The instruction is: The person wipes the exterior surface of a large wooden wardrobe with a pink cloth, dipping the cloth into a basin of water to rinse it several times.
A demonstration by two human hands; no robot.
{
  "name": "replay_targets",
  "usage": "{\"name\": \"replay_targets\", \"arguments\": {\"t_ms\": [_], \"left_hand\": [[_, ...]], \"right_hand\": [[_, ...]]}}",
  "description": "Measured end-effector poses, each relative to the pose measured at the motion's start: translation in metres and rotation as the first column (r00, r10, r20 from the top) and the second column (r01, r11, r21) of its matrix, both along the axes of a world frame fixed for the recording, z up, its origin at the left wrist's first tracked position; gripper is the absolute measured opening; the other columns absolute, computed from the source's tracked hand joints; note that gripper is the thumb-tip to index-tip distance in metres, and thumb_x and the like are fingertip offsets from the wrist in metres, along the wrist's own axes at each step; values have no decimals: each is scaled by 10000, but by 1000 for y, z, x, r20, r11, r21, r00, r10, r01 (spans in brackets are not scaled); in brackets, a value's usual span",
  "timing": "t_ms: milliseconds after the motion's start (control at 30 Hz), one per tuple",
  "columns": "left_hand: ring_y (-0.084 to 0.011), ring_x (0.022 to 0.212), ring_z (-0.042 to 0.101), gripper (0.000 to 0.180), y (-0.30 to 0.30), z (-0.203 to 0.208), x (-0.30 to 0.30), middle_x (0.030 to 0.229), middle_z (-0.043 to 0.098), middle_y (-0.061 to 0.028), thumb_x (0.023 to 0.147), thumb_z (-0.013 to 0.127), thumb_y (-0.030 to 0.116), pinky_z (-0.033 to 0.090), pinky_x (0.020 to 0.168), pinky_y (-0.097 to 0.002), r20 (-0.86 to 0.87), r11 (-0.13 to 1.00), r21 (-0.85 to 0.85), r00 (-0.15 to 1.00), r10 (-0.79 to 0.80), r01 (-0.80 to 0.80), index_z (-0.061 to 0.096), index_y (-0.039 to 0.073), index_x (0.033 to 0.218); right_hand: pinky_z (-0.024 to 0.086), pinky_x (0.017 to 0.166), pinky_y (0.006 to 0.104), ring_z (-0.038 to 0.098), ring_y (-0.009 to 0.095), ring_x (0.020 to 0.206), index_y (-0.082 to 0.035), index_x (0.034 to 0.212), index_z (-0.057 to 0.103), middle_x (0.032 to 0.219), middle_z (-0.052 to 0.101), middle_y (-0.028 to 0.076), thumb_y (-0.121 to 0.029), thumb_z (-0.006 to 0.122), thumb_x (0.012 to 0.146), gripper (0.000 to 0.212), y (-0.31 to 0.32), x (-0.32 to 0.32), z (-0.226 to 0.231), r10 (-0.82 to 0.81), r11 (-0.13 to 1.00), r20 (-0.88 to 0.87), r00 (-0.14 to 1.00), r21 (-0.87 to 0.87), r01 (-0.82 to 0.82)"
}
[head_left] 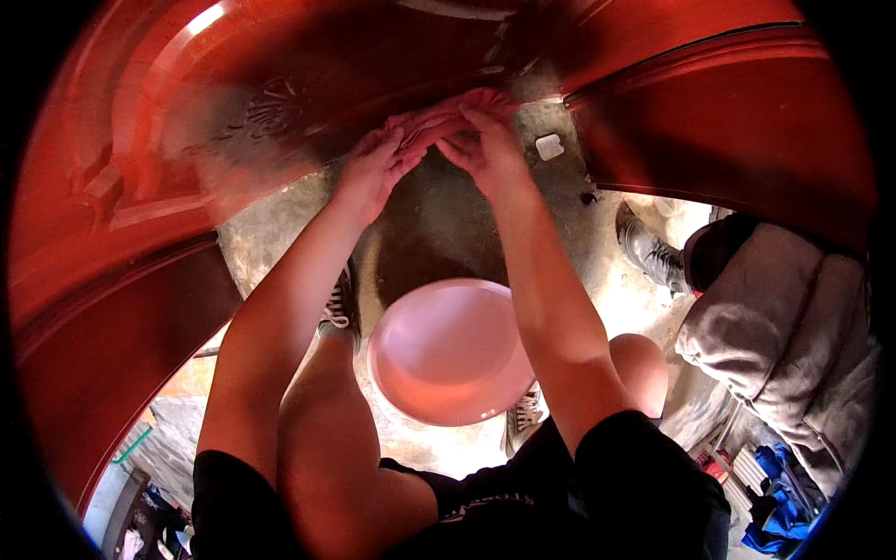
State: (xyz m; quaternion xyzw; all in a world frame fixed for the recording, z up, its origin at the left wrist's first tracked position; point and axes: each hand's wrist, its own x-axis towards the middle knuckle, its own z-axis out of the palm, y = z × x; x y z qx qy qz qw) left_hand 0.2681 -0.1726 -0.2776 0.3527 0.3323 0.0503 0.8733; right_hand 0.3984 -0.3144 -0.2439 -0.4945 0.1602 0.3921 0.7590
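A damp-looking pinkish-red cloth [434,119] is stretched between my two hands, at the lower edge of a glossy red-brown wooden panel [364,56] with carved moulding. My left hand [378,168] grips the cloth's left part, fingers curled round it. Toward the cloth's right end, my right hand [485,145] is closed on it, the thumb lying on top. Whether the cloth touches the wood, I cannot tell. Below my hands, between my feet, a round pink basin [448,350] stands on the floor; it seems to hold some water.
Concrete floor [551,215] lies beneath, with a dark wet patch ahead of the basin. A small white piece [550,147] rests near the panel. At right are a grey shoe [649,247] and draped grey fabric [784,317]. Blue cloth [789,504] lies at lower right.
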Motion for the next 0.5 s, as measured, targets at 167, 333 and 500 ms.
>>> {"name": "replay_targets", "arguments": {"t_ms": [167,333,500], "left_hand": [[-311,1287,596,534,-11,54,15,1453,570,-170,1070,550,403,497,1073,-422,-39,978,21,978,-206,207,487,44,1460],[-336,1323,570,696,-22,52,-13,1533,510,-187,1073,445,512,438,1124,-462,-122,952,58,949,-291,299,310,54,1581],[-341,1329,568,692,-36,34,-9,1567,476,-190,1070,447,461,441,1117,-455,-126,933,-50,924,-361,357,259,65,1606]], "right_hand": [[637,797,419,713,276,920,-77,1170,529,1089,678,145,-25,505,1022,158,-3,24,24,-45,997,319,947,-46,63],[648,671,372,727,277,829,-47,1094,529,970,695,152,23,466,1005,130,7,45,-54,-65,995,274,960,-50,81],[634,619,343,704,249,796,-39,1083,518,968,677,146,27,443,998,131,-28,99,-142,-164,968,225,960,-149,200]]}}
